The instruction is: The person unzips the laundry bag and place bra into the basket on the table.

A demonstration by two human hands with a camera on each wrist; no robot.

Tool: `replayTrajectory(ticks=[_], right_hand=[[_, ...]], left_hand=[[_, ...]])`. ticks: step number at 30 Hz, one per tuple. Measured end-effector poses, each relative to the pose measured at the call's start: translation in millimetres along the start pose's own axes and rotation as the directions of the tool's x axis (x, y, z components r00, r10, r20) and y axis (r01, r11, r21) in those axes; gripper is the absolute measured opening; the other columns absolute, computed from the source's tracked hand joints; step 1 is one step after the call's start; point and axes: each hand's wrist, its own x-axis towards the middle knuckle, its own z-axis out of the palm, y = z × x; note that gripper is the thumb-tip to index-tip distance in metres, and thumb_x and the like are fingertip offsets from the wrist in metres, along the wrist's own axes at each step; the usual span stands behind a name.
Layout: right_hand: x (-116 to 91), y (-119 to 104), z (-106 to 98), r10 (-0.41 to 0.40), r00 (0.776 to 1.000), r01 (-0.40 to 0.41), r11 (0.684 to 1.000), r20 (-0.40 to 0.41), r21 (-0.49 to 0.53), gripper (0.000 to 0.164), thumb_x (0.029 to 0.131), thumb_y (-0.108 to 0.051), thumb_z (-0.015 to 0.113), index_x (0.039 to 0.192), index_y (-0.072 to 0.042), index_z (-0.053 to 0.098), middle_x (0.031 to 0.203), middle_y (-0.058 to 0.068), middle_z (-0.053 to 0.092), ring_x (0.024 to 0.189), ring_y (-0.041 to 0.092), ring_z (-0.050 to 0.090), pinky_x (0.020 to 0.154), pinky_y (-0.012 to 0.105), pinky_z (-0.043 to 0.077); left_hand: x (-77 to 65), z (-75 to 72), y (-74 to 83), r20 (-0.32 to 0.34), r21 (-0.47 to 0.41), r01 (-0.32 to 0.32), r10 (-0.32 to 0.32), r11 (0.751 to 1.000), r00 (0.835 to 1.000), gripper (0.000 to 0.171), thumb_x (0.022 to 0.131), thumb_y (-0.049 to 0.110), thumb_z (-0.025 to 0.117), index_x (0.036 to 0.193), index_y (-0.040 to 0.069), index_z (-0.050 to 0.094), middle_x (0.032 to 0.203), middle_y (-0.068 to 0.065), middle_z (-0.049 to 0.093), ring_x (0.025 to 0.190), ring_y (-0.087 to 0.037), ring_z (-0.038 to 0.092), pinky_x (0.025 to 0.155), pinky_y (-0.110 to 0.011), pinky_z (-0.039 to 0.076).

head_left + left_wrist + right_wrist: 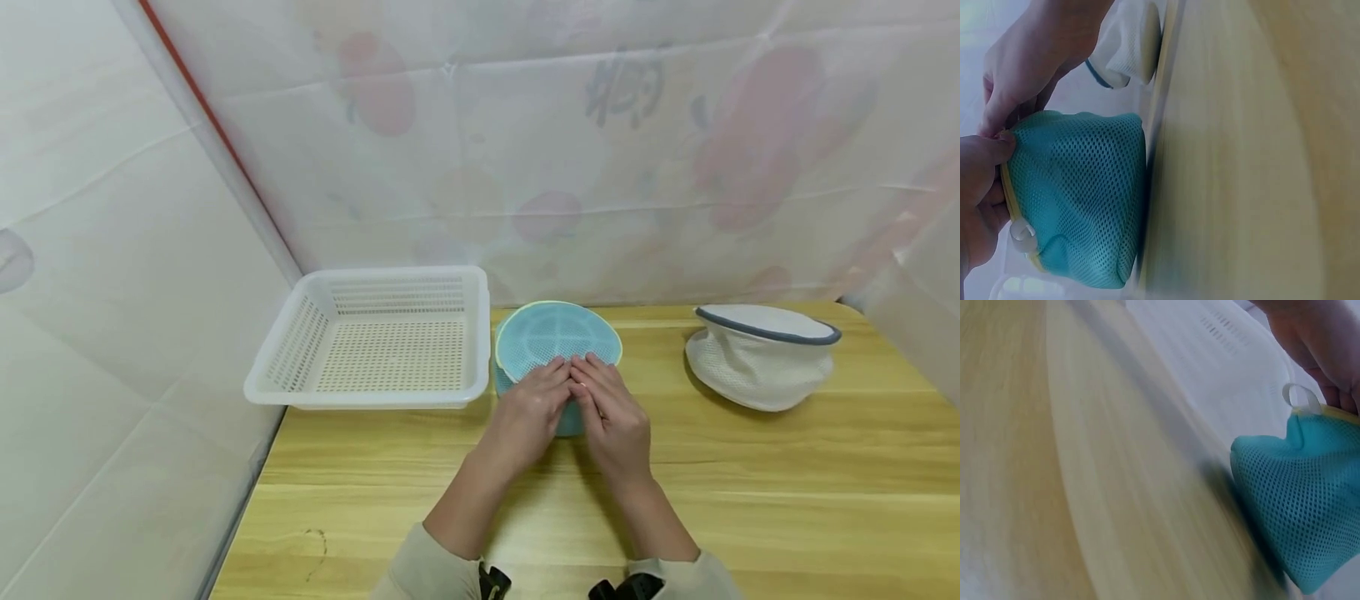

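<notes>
both hands meet at the near edge of a teal mesh bag (558, 329), the left hand (527, 417) and the right hand (621, 423) side by side with fingertips close together. each pinches the bag's yellow rim (1010, 197) between thumb and fingers, seen most clearly in the left wrist view. the bag is near the middle of the bench (750, 492), its round top facing up and its base low; whether that base touches the wood all round cannot be told. a pale loop (1302, 397) sticks out from the rim beside the left hand. just left of the bag sits a white slotted basket (367, 400). well apart on the right, a white mesh bag (761, 371) with a dark grey-blue rim rests on the bench, its sides slumped. behind everything hangs a pale printed sheet (465, 167). light sleeves (438, 567) cover the forearms, with black devices (495, 581) near the wrists.
</notes>
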Motion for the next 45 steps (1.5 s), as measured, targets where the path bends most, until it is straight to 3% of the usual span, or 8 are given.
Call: replayTrajectory(ticks=[5, 10, 20, 27, 31, 37, 45], right_hand=[[-0.8, 6.5, -0.6, -0.065, 0.997, 0.066, 0.998, 0.032, -0.01, 0.03, 0.097, -0.02, 0.063, 0.113, 0.004, 0.072, 0.116, 0.015, 0.072, 0.112, 0.037, 0.066, 0.109, 0.042, 0.043], [-1.7, 8.9, -2.5, -0.089, 0.994, 0.088, 0.996, 0.057, 0.015, 0.035, 0.1, -0.025, 0.058, 0.114, 0.005, 0.071, 0.117, 0.016, 0.071, 0.114, 0.036, 0.065, 0.112, 0.042, 0.041], [-2.8, 8.4, 0.1, -0.075, 0.997, 0.075, 0.997, -0.032, -0.013, 0.02, 0.09, -0.004, 0.064, 0.104, 0.006, 0.074, 0.107, 0.017, 0.074, 0.104, 0.038, 0.069, 0.108, 0.041, 0.045], [-0.6, 7.6, -1.2, -0.124, 0.991, 0.122, 0.992, -0.058, -0.045, 0.022, 0.094, -0.009, 0.06, 0.098, 0.007, 0.075, 0.102, 0.019, 0.074, 0.098, 0.038, 0.071, 0.106, 0.04, 0.047], [-0.1, 5.2, -1.6, -0.157, 0.985, 0.153, 0.986, -0.076, -0.066, 0.024, 0.095, -0.011, 0.06, 0.095, 0.008, 0.075, 0.099, 0.019, 0.075, 0.095, 0.036, 0.071, 0.105, 0.039, 0.048], [0.7, 1.9, -2.6, -0.181, 0.979, 0.174, 0.982, -0.092, -0.08, 0.025, 0.095, -0.011, 0.059, 0.095, 0.008, 0.075, 0.098, 0.019, 0.075, 0.093, 0.036, 0.072, 0.103, 0.039, 0.05], [-1.4, 1.8, -1.8, -0.191, 0.978, 0.185, 0.98, -0.079, -0.076, 0.027, 0.097, -0.014, 0.06, 0.098, 0.008, 0.075, 0.101, 0.02, 0.074, 0.094, 0.034, 0.072, 0.102, 0.04, 0.05]], left_hand=[[0.6, -1.8, -4.6, 0.044, -0.03, 0.022, -0.021, 0.999, 0.999, 0.033, 0.096, 0.013, 0.064, 0.129, 0.009, 0.065, 0.136, -0.002, 0.06, 0.132, -0.014, 0.053, 0.111, -0.028, 0.04], [1.0, -3.4, -7.0, 0.04, -0.022, 0.013, -0.012, 1.0, 0.999, 0.03, 0.095, 0.014, 0.066, 0.124, 0.01, 0.069, 0.136, -0.001, 0.061, 0.131, -0.013, 0.054, 0.11, -0.028, 0.042], [1.9, -1.4, -9.3, 0.027, -0.037, -0.013, 0.014, 0.999, 1.0, 0.027, 0.098, 0.016, 0.062, 0.122, 0.01, 0.07, 0.134, -0.003, 0.063, 0.13, -0.014, 0.055, 0.11, -0.029, 0.042], [-0.1, -2.0, -15.2, 0.017, -0.107, 0.028, -0.026, 0.994, 1.0, 0.026, 0.098, 0.014, 0.061, 0.121, 0.009, 0.07, 0.134, -0.003, 0.062, 0.131, -0.015, 0.054, 0.111, -0.034, 0.042], [-0.6, -1.8, -16.7, -0.003, -0.119, 0.025, -0.026, 0.993, 1.0, 0.026, 0.098, 0.013, 0.06, 0.122, 0.008, 0.07, 0.134, -0.004, 0.063, 0.13, -0.016, 0.055, 0.111, -0.035, 0.042], [0.4, 0.5, -17.1, -0.079, -0.042, 0.018, -0.021, 0.999, 0.997, 0.024, 0.096, 0.011, 0.063, 0.118, 0.007, 0.072, 0.129, -0.005, 0.066, 0.126, -0.018, 0.059, 0.109, -0.037, 0.046], [0.7, 3.0, -18.9, -0.141, 0.005, 0.108, -0.106, 0.994, 0.984, 0.025, 0.091, 0.005, 0.068, 0.115, 0.007, 0.072, 0.128, -0.005, 0.067, 0.126, -0.02, 0.059, 0.109, -0.036, 0.045]])
